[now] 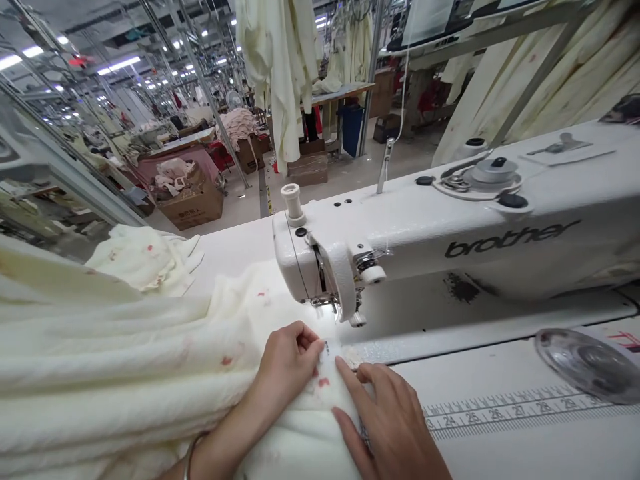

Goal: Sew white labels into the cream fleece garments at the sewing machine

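Observation:
A cream fabric (pixel 125 360) with small red marks lies bunched across the sewing table and runs under the head of a white Brother sewing machine (pixel 450 233). My left hand (pixel 287 363) rests on the cloth just in front of the needle area (pixel 333 307), fingers curled and pinching the fabric edge beside a small label. My right hand (pixel 390 420) lies flat on the cloth to the right of it, fingers stretched out and pressing the fabric down. A thin bracelet circles my left wrist.
A printed ruler strip (pixel 500 408) runs along the table front at the right, with a clear round dish (pixel 590 363) above it. More cream cloth (pixel 145 257) is heaped at the back left. Behind are hanging garments (pixel 280 73), cardboard boxes (pixel 193 203) and work tables.

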Demonstrator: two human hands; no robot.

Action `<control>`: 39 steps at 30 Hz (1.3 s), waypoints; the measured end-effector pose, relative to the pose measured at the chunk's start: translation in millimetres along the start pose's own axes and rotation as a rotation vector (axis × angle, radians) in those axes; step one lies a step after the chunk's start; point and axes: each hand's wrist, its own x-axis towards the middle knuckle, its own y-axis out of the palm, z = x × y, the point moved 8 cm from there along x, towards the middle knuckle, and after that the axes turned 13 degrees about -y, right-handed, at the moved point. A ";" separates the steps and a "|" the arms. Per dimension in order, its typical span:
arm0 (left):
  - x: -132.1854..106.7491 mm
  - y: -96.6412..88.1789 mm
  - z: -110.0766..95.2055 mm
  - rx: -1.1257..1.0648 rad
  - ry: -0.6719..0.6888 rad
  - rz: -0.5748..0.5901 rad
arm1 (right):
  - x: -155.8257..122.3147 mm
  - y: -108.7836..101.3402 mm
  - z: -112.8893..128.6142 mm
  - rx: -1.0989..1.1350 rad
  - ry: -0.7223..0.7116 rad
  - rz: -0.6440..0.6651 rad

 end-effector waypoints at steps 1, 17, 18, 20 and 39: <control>0.0 0.1 0.1 -0.003 0.002 0.002 | 0.1 0.1 -0.3 0.001 0.005 0.002; -4.0 -1.6 -6.5 0.170 0.068 -0.062 | 1.0 0.5 -0.4 0.014 0.000 0.007; -9.7 -5.6 -10.8 0.235 0.125 -0.111 | 1.1 0.0 -0.4 0.013 0.003 0.003; -26.5 -12.6 -19.6 0.381 0.276 -0.193 | 1.2 -0.5 -0.1 0.011 0.006 0.001; -76.7 11.9 -5.4 0.882 1.030 -0.130 | 0.3 -2.3 -1.0 -0.023 0.019 -0.038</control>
